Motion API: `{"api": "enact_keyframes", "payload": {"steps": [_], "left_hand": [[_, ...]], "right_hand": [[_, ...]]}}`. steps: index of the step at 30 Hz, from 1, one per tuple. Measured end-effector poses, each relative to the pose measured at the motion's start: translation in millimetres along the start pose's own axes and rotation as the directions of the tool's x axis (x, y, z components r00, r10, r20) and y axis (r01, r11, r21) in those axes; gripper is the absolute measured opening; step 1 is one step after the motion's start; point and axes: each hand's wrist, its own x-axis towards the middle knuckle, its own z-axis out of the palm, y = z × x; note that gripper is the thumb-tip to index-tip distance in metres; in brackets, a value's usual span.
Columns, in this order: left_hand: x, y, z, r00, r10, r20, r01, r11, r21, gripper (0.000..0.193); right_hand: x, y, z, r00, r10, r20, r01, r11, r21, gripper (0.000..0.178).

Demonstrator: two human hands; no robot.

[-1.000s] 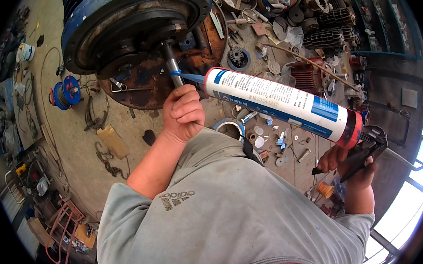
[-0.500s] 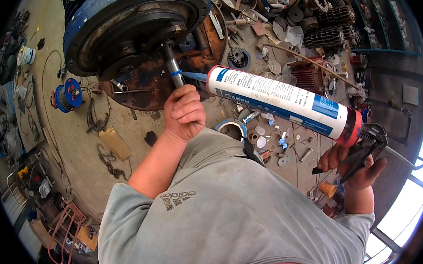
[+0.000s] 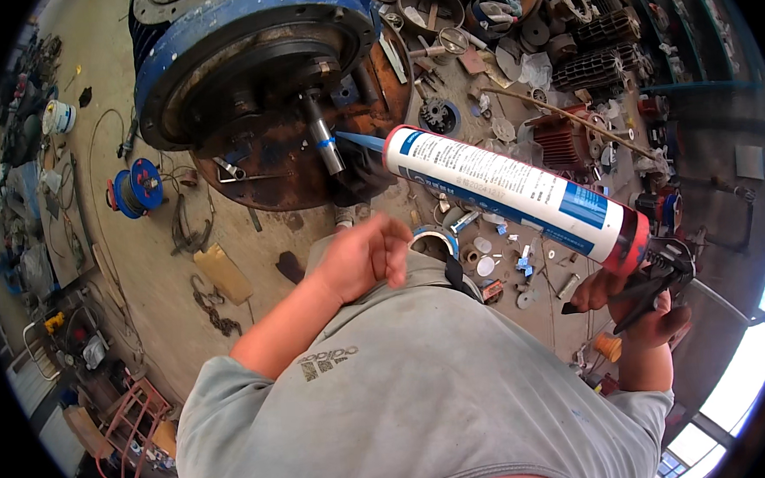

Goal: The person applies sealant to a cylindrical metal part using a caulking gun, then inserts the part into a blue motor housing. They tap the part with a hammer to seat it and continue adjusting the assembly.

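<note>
My right hand (image 3: 637, 311) grips the handle of a caulking gun (image 3: 665, 270). A white and blue cartridge (image 3: 511, 196) with red ends sits in the gun, slanting up to the left. Its pointed blue nozzle (image 3: 361, 140) ends at or just beside a steel shaft (image 3: 316, 120); whether it touches, I cannot tell. A narrow blue ring (image 3: 324, 143) runs round the shaft near its free end. The shaft juts from a blue-housed machine (image 3: 248, 50). Below the shaft, clear of it, my left hand (image 3: 368, 259) has loosely curled fingers and holds nothing.
The machine stands over a rusty round plate (image 3: 266, 193) with a wrench (image 3: 231, 168) on it. A cable reel (image 3: 138, 189) and a flat tan piece (image 3: 223, 273) lie to the left. Metal parts, a red motor (image 3: 561, 143) and a long stick (image 3: 572, 120) crowd the right.
My left hand has let go of the shaft's end and drawn back toward my body, baring the tip. The nozzle remains beside the blue ring, and my right hand still grips the caulking gun.
</note>
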Motion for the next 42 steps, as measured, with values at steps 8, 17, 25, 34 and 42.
{"api": "enact_keyframes", "payload": {"steps": [8, 17, 25, 34, 42], "left_hand": [[-27, 35, 157, 0.302, 0.415, 0.858, -0.445, -0.735, 0.512, 0.049], [30, 39, 166, 0.342, 0.394, 0.853, -0.256, -0.834, 0.488, 0.043], [29, 48, 156, 0.216, 0.447, 0.868, -0.27, -0.827, 0.493, 0.037], [34, 56, 140, 0.18, 0.514, 0.839, -0.274, -0.793, 0.545, 0.045], [29, 65, 143, 0.204, 0.538, 0.818, -0.293, -0.764, 0.575, 0.053]], "right_hand": [[-33, 30, 3, 0.995, -0.068, -0.076, 0.078, 0.988, 0.136, 0.084], [-23, 33, 17, 0.989, -0.148, -0.009, 0.147, 0.965, 0.215, 0.07], [-12, 28, 23, 0.995, -0.102, 0.009, 0.099, 0.979, 0.178, 0.07], [14, 15, 24, 0.997, -0.059, 0.05, 0.053, 0.991, 0.127, 0.071], [22, 0, 25, 0.997, -0.067, 0.032, 0.063, 0.992, 0.113, 0.077]]}}
